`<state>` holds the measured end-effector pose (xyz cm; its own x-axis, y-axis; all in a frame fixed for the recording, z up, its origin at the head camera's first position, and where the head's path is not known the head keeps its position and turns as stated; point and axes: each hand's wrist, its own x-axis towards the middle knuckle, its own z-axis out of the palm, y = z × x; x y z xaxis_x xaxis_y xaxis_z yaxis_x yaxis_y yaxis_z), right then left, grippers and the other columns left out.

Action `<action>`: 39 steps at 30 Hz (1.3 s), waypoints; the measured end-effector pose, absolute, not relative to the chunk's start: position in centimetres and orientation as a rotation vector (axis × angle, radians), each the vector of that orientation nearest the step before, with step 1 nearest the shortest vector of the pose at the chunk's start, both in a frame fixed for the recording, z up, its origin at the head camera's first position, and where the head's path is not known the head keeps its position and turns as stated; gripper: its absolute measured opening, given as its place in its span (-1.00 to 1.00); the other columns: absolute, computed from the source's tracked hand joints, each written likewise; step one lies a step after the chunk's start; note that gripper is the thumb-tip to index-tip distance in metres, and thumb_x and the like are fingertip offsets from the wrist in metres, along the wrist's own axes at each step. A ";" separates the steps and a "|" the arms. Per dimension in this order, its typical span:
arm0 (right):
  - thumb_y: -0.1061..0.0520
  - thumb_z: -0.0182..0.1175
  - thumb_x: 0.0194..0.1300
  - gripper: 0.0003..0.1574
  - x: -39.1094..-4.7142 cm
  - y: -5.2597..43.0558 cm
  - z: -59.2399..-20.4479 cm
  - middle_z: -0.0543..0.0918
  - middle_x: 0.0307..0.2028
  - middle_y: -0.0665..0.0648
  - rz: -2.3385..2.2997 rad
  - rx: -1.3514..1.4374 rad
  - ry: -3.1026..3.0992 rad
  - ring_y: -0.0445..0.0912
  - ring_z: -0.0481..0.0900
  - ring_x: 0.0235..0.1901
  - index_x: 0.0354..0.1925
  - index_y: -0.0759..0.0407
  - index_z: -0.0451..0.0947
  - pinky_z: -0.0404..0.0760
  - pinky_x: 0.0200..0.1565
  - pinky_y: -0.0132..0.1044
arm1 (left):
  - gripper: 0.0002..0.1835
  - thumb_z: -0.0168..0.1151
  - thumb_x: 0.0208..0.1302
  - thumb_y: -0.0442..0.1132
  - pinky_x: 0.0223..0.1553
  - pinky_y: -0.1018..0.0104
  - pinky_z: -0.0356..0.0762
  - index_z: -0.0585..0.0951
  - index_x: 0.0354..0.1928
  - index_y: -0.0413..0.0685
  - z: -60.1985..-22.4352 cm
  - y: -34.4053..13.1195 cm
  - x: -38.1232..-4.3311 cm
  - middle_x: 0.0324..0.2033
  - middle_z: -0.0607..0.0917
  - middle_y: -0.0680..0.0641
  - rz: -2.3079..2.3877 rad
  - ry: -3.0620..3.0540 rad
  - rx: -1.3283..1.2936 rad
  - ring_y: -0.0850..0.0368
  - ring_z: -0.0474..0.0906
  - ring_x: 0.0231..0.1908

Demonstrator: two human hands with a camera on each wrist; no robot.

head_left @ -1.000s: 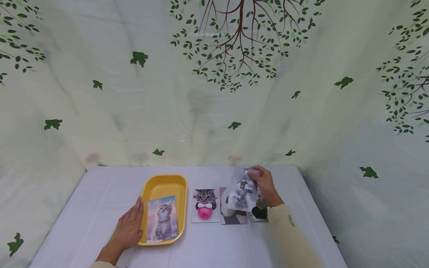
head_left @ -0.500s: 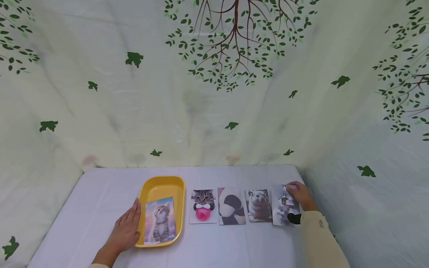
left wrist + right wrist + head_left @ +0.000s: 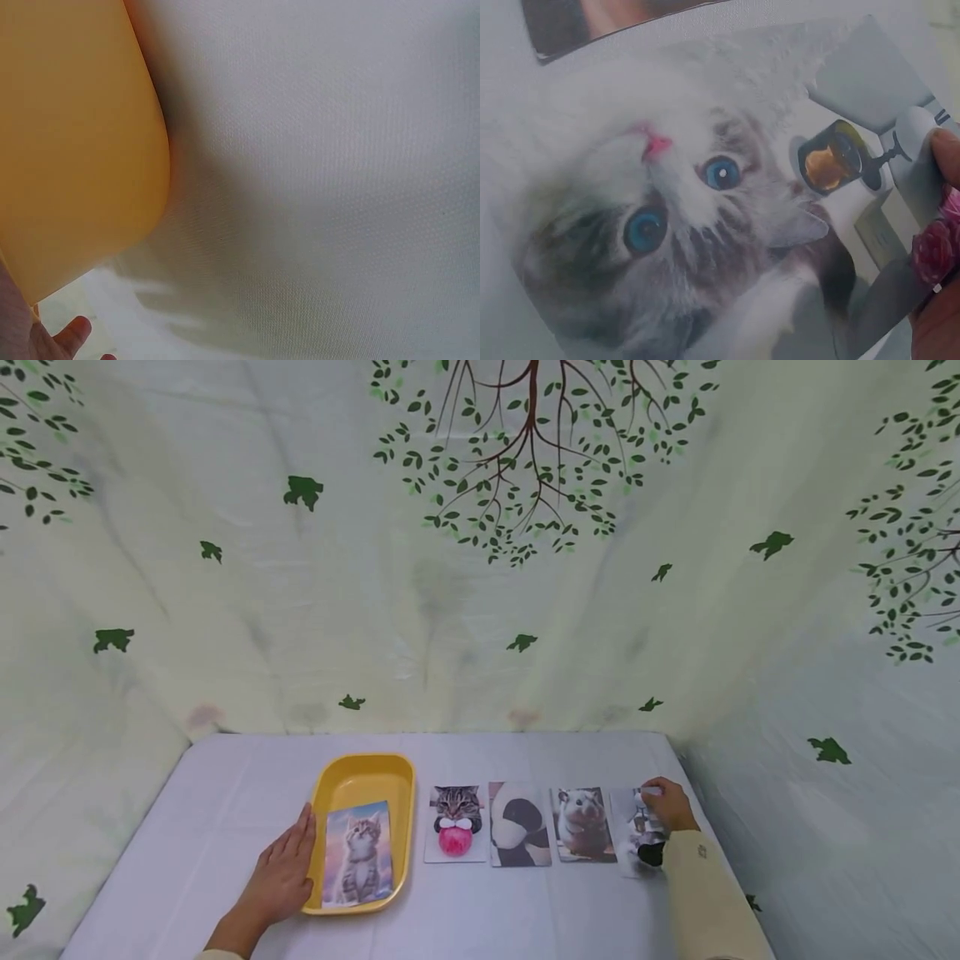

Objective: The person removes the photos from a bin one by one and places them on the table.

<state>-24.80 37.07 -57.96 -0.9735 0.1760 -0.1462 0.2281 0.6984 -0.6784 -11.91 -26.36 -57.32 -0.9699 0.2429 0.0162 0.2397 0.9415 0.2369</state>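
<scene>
My left hand rests with straight fingers along the left side of a yellow tray. Inside that tray is a photo card of a kitten. The left wrist view shows the tray's outer wall and part of the hand. At the right end of a row of cards, my right hand pinches the upper edge of a photo card with a blue-eyed kitten. In the right wrist view the thumb lies on this kitten card's edge. The sleeve covers the card's lower right part.
Between tray and right hand lie a cat card with a pink ball, a panda-like black-and-white card and a hamster-like animal card. They lie on a white-covered table. A leaf-printed curtain stands behind it.
My right hand has moved the kitten card rightward and down, from over the other cards to the row's right end, uncovering the hamster-like card. The left hand stays at the tray.
</scene>
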 end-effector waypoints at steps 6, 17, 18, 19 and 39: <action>0.24 0.09 0.28 -0.69 -25.1 36.8 -57.8 0.56 -0.23 0.33 -1.096 0.362 2.831 0.10 0.48 -0.29 -0.03 0.39 0.48 0.46 -0.28 -0.06 | -0.02 0.16 0.04 -0.32 0.18 -0.37 0.15 -0.13 0.44 -0.45 -57.1 -26.3 -11.9 0.50 -0.27 -0.23 0.355 3.069 0.371 -0.38 0.10 0.31; 0.18 0.15 0.21 -0.53 -25.3 36.0 -57.7 0.47 0.06 0.51 -1.064 0.460 2.855 0.31 0.46 -0.01 0.06 0.39 0.44 0.37 0.02 0.23 | -0.05 0.15 0.05 -0.33 0.20 -0.36 0.14 -0.10 0.43 -0.48 -56.7 -26.2 -11.8 0.50 -0.21 -0.26 0.368 3.067 0.374 -0.38 0.10 0.31; 0.18 0.15 0.20 -0.52 -25.3 35.7 -57.6 0.45 0.09 0.52 -1.036 0.467 2.874 0.33 0.44 0.03 0.06 0.38 0.45 0.33 0.04 0.27 | -0.05 0.15 0.06 -0.33 0.20 -0.36 0.14 -0.11 0.43 -0.47 -56.7 -26.2 -11.9 0.50 -0.20 -0.26 0.369 3.070 0.379 -0.38 0.10 0.31; 0.17 0.13 0.20 -0.52 -25.3 35.4 -57.6 0.44 0.13 0.51 -1.010 0.472 2.891 0.35 0.41 0.07 0.07 0.36 0.45 0.29 0.07 0.30 | -0.05 0.15 0.06 -0.33 0.20 -0.36 0.15 -0.10 0.43 -0.47 -56.7 -26.2 -11.9 0.50 -0.19 -0.26 0.371 3.072 0.383 -0.37 0.10 0.31; 0.23 0.25 0.26 -0.77 -23.9 12.6 -54.4 0.67 -0.18 0.19 -1.674 -0.334 2.714 0.06 0.61 -0.12 -0.11 0.29 0.60 0.56 -0.04 -0.04 | -0.03 0.16 0.06 -0.31 0.18 -0.37 0.14 -0.12 0.44 -0.46 -57.3 -26.5 -11.9 0.50 -0.27 -0.23 0.356 3.059 0.375 -0.39 0.10 0.32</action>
<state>-23.90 12.63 -54.38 -0.9763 -0.1421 0.1634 -0.2098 0.4336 -0.8764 -11.94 -26.46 -57.33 -0.9700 0.2428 -0.0110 0.2337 0.9444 0.2313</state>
